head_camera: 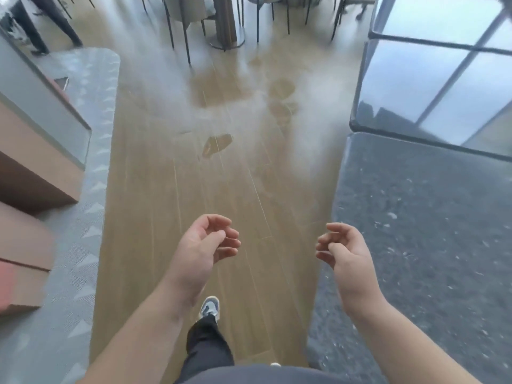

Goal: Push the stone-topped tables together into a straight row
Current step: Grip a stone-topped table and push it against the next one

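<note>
In the head view, both bare forearms reach forward over a wood-plank floor (243,167) streaked with pale glare. The left hand (206,245), low and centre in the frame, has its fingers loosely curled and its palm turned inward; it holds nothing. The right hand (343,250), just right of centre, mirrors it, fingers loosely bent and clasping nothing, next to the rounded edge of the near stone-topped table (432,259). That dark speckled slab fills the lower right. Beyond it, at the upper right, two more glossy stone tabletops (432,87) reflect a window grid; they sit edge to edge, with thin seams between the slabs. At the left edge stand brown upholstered bench blocks (33,173) on grey patterned carpet (91,189). Thin black chair legs (182,26) and a round pedestal base (227,40) cluster at the top centre. A grey sneaker (209,306) and a dark trouser leg show at the bottom centre.
</note>
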Tool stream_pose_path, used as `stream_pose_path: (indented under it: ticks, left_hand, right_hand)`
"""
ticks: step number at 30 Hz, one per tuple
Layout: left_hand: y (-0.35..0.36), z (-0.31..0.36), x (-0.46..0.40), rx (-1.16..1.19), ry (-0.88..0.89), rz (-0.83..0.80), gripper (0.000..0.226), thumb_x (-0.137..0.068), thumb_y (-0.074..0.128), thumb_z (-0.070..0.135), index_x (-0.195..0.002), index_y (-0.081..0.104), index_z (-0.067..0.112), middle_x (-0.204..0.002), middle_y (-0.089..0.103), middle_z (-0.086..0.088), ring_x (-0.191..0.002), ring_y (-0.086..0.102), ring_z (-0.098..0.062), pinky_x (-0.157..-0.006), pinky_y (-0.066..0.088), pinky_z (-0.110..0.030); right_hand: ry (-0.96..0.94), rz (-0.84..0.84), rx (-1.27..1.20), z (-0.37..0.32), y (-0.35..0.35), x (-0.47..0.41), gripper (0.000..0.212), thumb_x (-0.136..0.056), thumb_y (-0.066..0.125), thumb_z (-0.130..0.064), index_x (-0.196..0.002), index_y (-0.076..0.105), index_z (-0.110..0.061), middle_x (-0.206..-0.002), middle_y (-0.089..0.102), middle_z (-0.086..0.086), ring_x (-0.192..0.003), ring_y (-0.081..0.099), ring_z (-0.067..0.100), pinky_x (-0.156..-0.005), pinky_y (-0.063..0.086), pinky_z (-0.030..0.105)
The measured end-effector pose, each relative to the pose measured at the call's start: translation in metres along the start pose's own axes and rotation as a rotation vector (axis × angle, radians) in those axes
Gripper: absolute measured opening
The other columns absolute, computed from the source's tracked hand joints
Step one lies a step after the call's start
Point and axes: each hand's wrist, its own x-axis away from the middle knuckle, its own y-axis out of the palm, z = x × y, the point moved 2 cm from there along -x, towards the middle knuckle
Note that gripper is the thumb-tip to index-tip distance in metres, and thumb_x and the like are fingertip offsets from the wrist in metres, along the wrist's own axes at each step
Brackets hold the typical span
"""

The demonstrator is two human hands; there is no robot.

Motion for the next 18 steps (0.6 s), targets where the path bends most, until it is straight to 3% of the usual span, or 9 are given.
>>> stream_pose_path:
  ticks: [10,18]
  left_hand:
    - [-0.010,0.059,-0.187,-0.170,-0.075,-0.412,0.024,-0.097,0.040,-0.005,-0.102,0.060,0.007,-0.083,0.068,-0.007,-0.078,0.066,-0.023,-0.078,0.052,-0.042]
    - [0.090,0.067,-0.279,-0.254,-0.200,-0.713,0.023,-0.096,0.041,-0.004,-0.103,0.060,0.007,-0.084,0.067,-0.009,-0.077,0.065,-0.023,-0.078,0.053,-0.041]
  right_hand:
    - [0.029,0.406,-0.162,-0.010,0.097,-0.061,0.039,-0.092,0.032,0.014,-0.111,0.057,-0.008,-0.088,0.060,0.009,-0.080,0.061,0.021,-0.077,0.054,0.037]
    - [0.111,0.724,-0.343,-0.011,0.086,-0.107,0.039,-0.091,0.033,0.013,-0.109,0.060,-0.009,-0.084,0.061,0.008,-0.077,0.061,0.020,-0.073,0.053,0.036]
